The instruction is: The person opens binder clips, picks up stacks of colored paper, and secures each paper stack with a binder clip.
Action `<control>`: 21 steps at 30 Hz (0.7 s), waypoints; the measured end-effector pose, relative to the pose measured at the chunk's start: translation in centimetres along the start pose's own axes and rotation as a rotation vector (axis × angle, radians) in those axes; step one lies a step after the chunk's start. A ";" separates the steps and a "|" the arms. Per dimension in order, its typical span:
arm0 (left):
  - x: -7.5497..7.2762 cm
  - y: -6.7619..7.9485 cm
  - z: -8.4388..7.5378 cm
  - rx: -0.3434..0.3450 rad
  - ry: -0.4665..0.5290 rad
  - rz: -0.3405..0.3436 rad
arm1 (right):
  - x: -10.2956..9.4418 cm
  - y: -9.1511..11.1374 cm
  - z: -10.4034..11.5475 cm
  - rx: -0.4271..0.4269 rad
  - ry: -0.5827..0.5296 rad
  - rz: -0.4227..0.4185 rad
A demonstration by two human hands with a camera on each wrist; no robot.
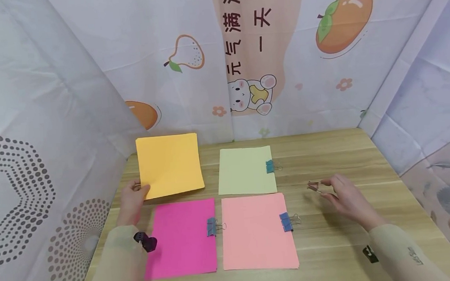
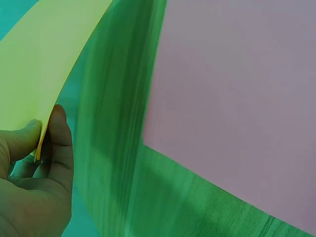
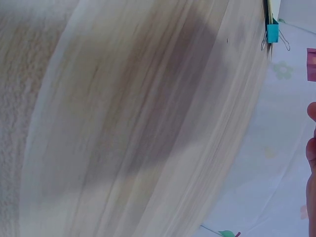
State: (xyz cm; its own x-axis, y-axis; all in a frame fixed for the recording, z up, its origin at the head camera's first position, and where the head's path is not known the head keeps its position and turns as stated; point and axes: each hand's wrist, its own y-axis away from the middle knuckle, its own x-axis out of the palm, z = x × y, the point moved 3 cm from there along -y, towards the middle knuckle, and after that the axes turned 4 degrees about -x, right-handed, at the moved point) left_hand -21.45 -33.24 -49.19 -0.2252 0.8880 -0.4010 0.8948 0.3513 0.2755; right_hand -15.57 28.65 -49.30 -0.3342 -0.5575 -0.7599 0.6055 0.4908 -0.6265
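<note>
My left hand (image 1: 132,203) pinches a stack of orange-yellow paper sheets (image 1: 169,164) at its lower left corner. In the left wrist view, the thumb lies on one face of the yellow sheets (image 2: 44,64) and the fingers are behind them. The stack is tilted up off the table at the back left, and no clip shows on it. To the right, my right hand (image 1: 348,199) pinches a binder clip (image 1: 313,185) by its wire handles, above the bare wood. Only fingertips and the clip's reddish body (image 3: 311,64) show at the right wrist view's edge.
Pale green sheets (image 1: 245,172) with a teal binder clip (image 1: 269,166) lie at the back middle. Nearer are magenta sheets (image 1: 185,245) and salmon-pink sheets (image 1: 257,244), each with a blue clip on its right edge. A printed curtain (image 1: 189,94) hangs behind the wooden table (image 1: 329,150).
</note>
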 end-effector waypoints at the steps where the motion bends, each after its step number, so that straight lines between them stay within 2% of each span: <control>1: -0.1 0.1 -0.1 0.000 0.008 -0.007 | 0.0 0.0 0.0 -0.001 0.001 0.001; 8: -0.8 0.6 -0.7 0.019 0.070 -0.045 | 0.1 -0.3 0.3 0.011 0.010 0.019; 12: -0.8 0.8 -0.9 0.033 0.068 -0.048 | 0.2 -0.6 0.4 0.002 -0.001 0.004; 15: -0.4 1.0 -1.0 0.043 0.077 -0.013 | 0.2 -0.8 0.6 -0.017 -0.010 -0.017; 21: 0.9 1.6 -1.4 0.053 0.155 0.055 | 0.3 -1.2 1.0 -0.046 -0.004 -0.039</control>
State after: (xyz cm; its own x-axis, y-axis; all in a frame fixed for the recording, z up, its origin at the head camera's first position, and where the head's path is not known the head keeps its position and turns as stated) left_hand -20.74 -31.48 -47.84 -0.2283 0.9421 -0.2454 0.9255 0.2883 0.2457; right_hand -15.73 27.22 -48.59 -0.3537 -0.5798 -0.7340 0.5584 0.4987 -0.6629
